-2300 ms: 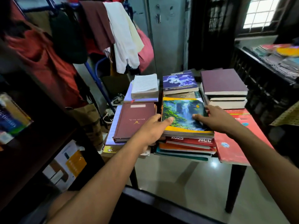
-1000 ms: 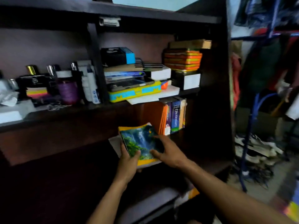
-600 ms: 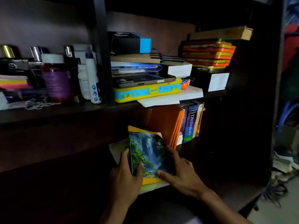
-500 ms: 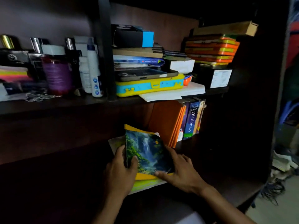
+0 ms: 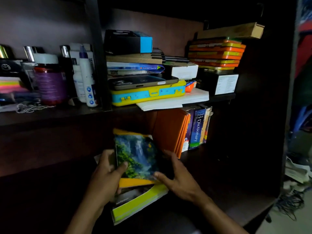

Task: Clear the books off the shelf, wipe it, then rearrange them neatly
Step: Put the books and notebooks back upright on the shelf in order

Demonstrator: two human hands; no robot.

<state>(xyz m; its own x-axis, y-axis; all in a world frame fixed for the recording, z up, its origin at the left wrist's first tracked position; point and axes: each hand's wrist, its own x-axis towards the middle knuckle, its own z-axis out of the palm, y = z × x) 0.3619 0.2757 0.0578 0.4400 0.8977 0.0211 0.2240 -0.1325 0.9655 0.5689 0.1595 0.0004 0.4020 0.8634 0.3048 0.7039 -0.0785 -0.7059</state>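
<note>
Upper shelf, left: purple jar (image 5: 50,83), white bottles (image 5: 86,76). Lower shelf (image 5: 219,179), near edge: left hand (image 5: 105,179) grips the left edge of the waterfall-cover book (image 5: 136,156), thumb over the cover. Book is tilted, above a yellow-edged book (image 5: 135,205). Right hand (image 5: 179,179) holds its right edge, fingers apparently curled round it; dim. Right, further back: orange books (image 5: 170,130) and dictionary (image 5: 197,127) upright.

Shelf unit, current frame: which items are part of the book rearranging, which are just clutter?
In the job:
- waterfall-cover book, gripped by left hand and right hand
- yellow-edged book beneath it
- upright orange books
- Oxford dictionary
- lower shelf

Lying about, upper shelf:
- yellow-blue case
- phone
- purple jar
- orange stack
</note>
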